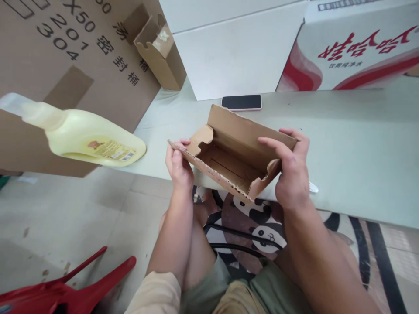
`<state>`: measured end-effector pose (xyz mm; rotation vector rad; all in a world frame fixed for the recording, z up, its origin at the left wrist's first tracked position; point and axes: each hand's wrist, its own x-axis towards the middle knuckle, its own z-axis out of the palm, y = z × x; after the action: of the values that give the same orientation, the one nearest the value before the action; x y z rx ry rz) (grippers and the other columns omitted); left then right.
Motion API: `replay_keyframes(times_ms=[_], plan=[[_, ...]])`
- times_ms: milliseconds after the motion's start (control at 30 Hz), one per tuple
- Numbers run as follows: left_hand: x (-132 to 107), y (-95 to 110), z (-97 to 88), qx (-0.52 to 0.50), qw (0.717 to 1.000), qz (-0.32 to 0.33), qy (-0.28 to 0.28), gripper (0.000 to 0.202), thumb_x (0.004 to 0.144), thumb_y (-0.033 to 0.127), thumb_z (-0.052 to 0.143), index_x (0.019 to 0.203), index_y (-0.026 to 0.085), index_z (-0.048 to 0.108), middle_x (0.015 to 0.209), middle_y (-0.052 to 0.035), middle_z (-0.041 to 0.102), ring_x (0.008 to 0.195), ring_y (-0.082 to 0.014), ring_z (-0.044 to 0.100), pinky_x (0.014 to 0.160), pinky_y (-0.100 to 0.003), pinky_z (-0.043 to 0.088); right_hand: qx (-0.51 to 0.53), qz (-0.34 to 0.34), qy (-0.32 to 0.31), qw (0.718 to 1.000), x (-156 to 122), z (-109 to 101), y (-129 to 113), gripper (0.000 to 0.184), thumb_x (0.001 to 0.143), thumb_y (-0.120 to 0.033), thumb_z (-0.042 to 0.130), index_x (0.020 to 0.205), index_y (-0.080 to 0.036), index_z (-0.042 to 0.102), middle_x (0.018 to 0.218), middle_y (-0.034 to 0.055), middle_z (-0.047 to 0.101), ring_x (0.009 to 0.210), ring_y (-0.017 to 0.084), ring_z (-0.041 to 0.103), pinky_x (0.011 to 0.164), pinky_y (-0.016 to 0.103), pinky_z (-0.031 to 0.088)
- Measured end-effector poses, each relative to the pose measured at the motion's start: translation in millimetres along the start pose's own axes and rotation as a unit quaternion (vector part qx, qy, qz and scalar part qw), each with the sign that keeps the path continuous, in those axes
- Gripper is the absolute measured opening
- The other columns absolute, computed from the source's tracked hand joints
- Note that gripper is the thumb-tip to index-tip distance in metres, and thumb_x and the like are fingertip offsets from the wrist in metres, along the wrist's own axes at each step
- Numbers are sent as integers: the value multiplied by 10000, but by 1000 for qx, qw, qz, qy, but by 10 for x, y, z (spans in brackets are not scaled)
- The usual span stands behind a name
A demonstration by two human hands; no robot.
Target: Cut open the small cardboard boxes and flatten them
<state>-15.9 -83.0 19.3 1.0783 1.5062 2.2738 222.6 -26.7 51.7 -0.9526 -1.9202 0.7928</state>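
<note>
Between my two hands is a small open-topped cardboard box (242, 123), tilted, with nothing visible inside it. My left hand (180, 165) grips its left corner, thumb on the near wall and fingers behind the end flap. At the opposite end my right hand (291, 170) holds the right side, its index finger reaching over the rim of the far wall. The box is over the front edge of the pale table (360, 152). Part of a small white object (313, 187) shows on the table just right of my right wrist.
A phone (241, 102) lies behind the box, before a white carton (235, 52) and a red-and-white water carton (360, 56). On the left stand a yellow bottle (98, 135), a narrow cardboard box (166, 61) and a big printed carton (108, 83). A red chair (81, 283) is lower left.
</note>
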Motion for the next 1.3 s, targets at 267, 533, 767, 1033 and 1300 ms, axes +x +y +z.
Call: replay_keyframes(times_ms=[267, 533, 767, 1033, 1300], plan=[[161, -160, 63, 90, 994, -48, -48, 489, 786, 612, 705, 1097, 245, 618, 1036, -49, 629, 980, -213, 633, 908, -355, 504, 199, -35, 31, 979, -116, 140, 164, 548, 927, -265, 545, 1443, -350, 380, 1187, 76, 672, 1089, 267, 662, 934, 483, 548], [363, -138, 259, 214, 961, 45, -166, 309, 915, 482, 597, 1154, 305, 679, 1357, -58, 512, 1350, -284, 455, 1170, -477, 326, 267, -51, 30, 962, -109, 122, 319, 427, 916, -539, 497, 1165, -264, 708, 1292, 90, 676, 1238, 334, 600, 1054, 536, 465], [246, -173, 209, 167, 973, 41, -153, 248, 922, 448, 592, 1039, 293, 746, 1308, -60, 479, 1317, -285, 467, 1170, -491, 330, 205, -27, 13, 978, -139, 163, 249, 281, 931, -376, 529, 983, -275, 786, 1257, 80, 676, 1177, 291, 633, 1027, 513, 508], [213, -136, 277, 152, 974, 34, -166, 231, 858, 437, 659, 776, 256, 777, 1184, -69, 488, 1246, -293, 493, 1175, -510, 316, 131, -23, 17, 991, -157, 170, 266, 257, 916, -399, 532, 1026, -277, 729, 1236, 88, 660, 1190, 302, 614, 1032, 535, 487], [347, -169, 12, 133, 980, -9, -148, 125, 785, 351, 702, 772, 273, 798, 1157, -58, 562, 1208, -279, 518, 1160, -462, 337, 188, 68, 43, 979, -234, 263, 507, 525, 935, -651, 344, 1197, -265, 586, 1261, 117, 617, 1218, 294, 601, 992, 487, 506]])
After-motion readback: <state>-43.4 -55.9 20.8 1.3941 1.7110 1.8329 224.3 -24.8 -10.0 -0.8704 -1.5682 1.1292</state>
